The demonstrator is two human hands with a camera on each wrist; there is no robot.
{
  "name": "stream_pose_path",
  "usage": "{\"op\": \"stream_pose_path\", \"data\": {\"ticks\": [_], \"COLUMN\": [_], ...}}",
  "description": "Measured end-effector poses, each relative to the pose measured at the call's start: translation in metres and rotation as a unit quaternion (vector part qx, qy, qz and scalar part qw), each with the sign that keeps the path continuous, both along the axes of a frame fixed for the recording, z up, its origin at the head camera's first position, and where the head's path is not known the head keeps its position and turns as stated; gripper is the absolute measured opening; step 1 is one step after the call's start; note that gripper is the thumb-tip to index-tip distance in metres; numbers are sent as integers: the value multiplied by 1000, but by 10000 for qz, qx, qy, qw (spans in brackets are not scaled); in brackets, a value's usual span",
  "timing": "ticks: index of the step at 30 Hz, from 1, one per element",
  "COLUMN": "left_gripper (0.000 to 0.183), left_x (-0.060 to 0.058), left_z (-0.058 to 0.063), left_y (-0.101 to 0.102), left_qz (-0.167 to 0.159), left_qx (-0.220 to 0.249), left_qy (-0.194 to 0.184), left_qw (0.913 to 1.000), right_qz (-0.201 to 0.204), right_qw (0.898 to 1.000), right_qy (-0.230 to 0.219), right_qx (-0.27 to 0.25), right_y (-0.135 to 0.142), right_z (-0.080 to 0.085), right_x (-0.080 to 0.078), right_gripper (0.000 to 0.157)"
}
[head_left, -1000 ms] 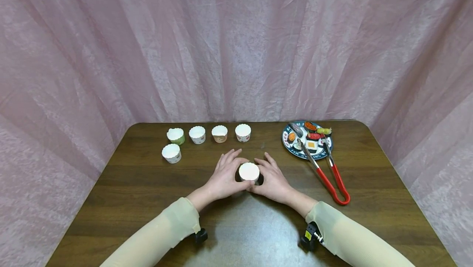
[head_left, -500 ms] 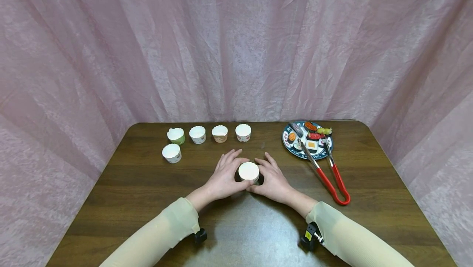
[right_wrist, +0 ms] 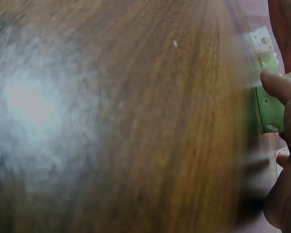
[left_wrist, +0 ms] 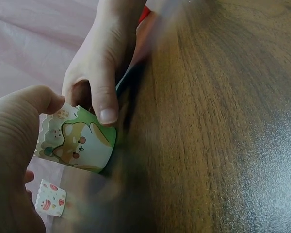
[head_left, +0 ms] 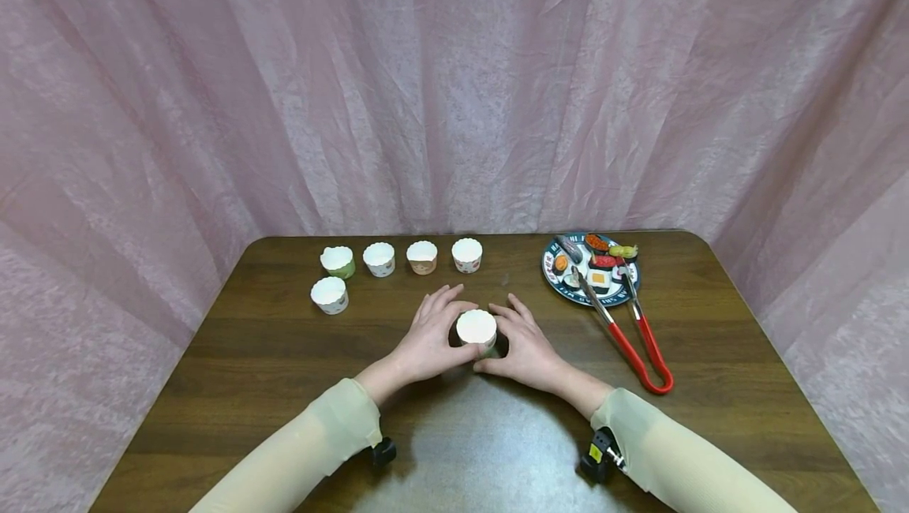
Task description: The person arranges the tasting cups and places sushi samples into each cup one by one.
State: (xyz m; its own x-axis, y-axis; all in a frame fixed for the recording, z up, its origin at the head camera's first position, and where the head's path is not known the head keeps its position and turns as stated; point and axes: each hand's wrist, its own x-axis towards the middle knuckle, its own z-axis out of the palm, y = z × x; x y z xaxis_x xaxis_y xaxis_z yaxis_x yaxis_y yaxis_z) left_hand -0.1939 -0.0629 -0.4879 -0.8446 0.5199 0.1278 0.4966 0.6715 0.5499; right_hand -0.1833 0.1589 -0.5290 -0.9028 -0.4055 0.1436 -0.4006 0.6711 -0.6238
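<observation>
A green paper baking cup [head_left: 476, 327] with a cartoon dog on its side stands on the table between my two hands. In the left wrist view, layered scalloped edges show at the mouth of the baking cup [left_wrist: 87, 145], as if cups are nested; how many I cannot tell. My left hand [head_left: 435, 339] holds it from the left, its thumb near the rim. From the right, my right hand [head_left: 527, 346] grips it with the thumb low on the wall. The fingers behind the cup are mostly hidden.
Several paper baking cups [head_left: 422, 258] stand at the back left and middle of the wooden table [head_left: 248, 387]. At the back right, red-handled tongs [head_left: 642, 347] lean across a patterned plate [head_left: 549, 275] of sushi pieces. A pink curtain [head_left: 454, 102] hangs behind.
The baking cup has shifted very slightly left, along with my left hand. My thumbs, close together before, now stand a little further apart. Everything else stays in place.
</observation>
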Motion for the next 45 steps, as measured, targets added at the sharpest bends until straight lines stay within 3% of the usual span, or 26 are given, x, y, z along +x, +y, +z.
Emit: {"op": "stream_pose_path", "data": {"ticks": [13, 45], "left_gripper": [70, 66], "left_x": [-2, 0], "left_z": [2, 6], "left_y": [-3, -1], "left_qz": [-74, -58], "left_qx": [-43, 180], "left_qy": [-12, 89], "left_qw": [10000, 9998], "right_qz": [280, 215], "right_qw": [9968, 9963], "right_qy": [167, 118], "right_qx": [-734, -829], "right_y": [9, 5], "right_z": [1, 2], "right_x": [0, -1], "right_gripper": [64, 59]}}
